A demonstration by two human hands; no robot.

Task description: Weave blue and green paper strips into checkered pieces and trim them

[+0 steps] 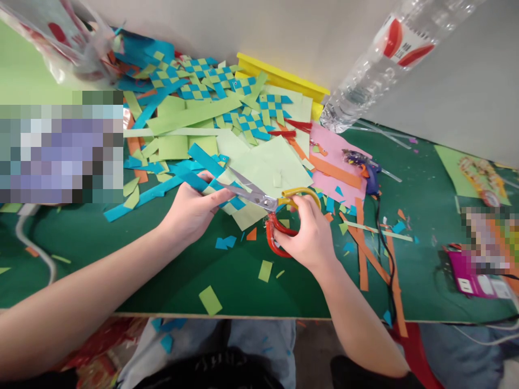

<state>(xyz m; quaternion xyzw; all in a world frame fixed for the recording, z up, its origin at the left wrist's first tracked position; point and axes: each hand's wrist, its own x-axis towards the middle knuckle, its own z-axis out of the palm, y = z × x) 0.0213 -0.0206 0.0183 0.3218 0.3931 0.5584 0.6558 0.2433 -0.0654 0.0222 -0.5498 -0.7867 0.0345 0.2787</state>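
Note:
My left hand (192, 210) pinches a woven piece of blue and green paper strips (208, 162), whose long blue ends stick out past the fingers. In my right hand (312, 232) are scissors (265, 201) with one yellow and one red handle. Their blades are parted and point left, with the tips close to the held paper and my left fingertips. Whether the blades touch the paper is unclear. Pale green sheets (279, 162) lie just behind the scissors. Several woven blue and green paper fish (253, 127) are heaped further back.
Paper scraps (210, 300) are scattered over the green table (162, 292). A plastic bottle (365, 70) stands tilted in view at the back right. A blue glue gun (371, 181) rests on pink paper (338, 154), its black cable running forward. Orange strips (362, 254) lie at the right.

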